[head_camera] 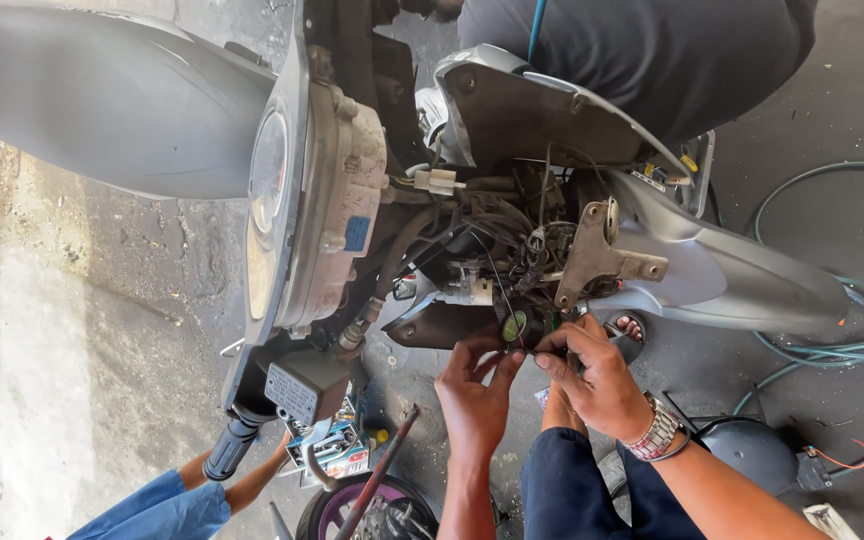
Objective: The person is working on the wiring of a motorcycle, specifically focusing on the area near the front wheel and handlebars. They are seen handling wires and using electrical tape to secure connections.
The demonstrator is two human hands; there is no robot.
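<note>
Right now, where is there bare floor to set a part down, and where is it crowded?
Bare concrete lies left of the headlight, below the grey body panel. It is crowded around the left hand and right hand under the wire bundle, and by the green hose.

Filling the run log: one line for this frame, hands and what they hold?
left hand: fingertips at thin wires | right hand: pinching same wires by green round part | scooter front: panels off, wiring exposed

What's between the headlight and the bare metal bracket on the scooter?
In the head view, a tangle of wires lies between the headlight and the bracket.
</note>
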